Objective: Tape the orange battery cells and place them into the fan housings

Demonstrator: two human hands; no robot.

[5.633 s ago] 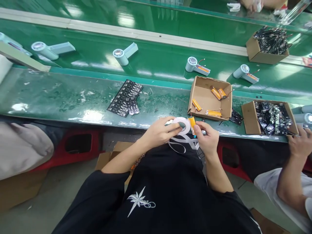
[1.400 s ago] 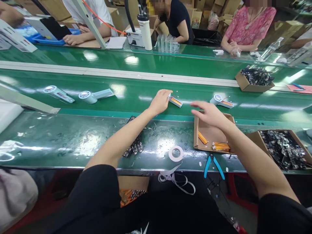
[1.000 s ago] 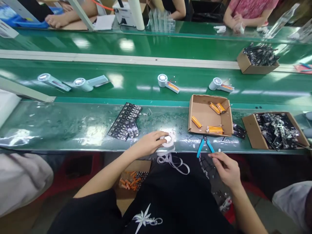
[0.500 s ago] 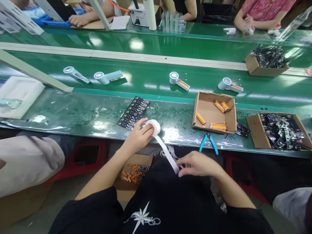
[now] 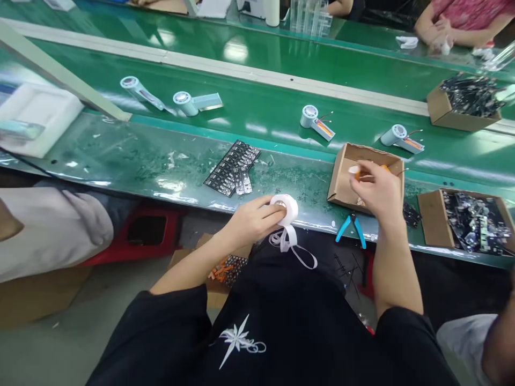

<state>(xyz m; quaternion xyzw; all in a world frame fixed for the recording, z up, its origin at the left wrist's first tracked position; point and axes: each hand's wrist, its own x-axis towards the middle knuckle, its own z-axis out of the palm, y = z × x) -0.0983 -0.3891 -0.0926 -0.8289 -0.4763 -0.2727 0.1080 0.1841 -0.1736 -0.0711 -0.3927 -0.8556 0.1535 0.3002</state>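
My left hand (image 5: 261, 219), at the bench's front edge, has its fingers wrapped round a roll of white tape (image 5: 293, 209). A loose strip of tape (image 5: 290, 237) hangs from the roll above my lap, with a curled white ribbon (image 5: 309, 258) below. Over the open cardboard box (image 5: 338, 179) my right hand (image 5: 376, 190) pinches an orange battery (image 5: 357, 175) with a white patch at its end. More orange in the box is mostly hidden behind that hand. Blue-handled cutters (image 5: 351, 230) lie just in front of the box.
Black circuit boards (image 5: 231, 166) lie left of centre. A box of boards (image 5: 477, 220) stands at right; another parts box (image 5: 469, 104) sits behind. Several light-blue fan bodies, such as one (image 5: 309, 117) with wires, rest along the green belt (image 5: 257, 102). Co-workers sit across and beside me.
My right hand has left the tape strip and moved up and right into the box, taking a battery. The left hand with the roll has moved right. The whole view has shifted.
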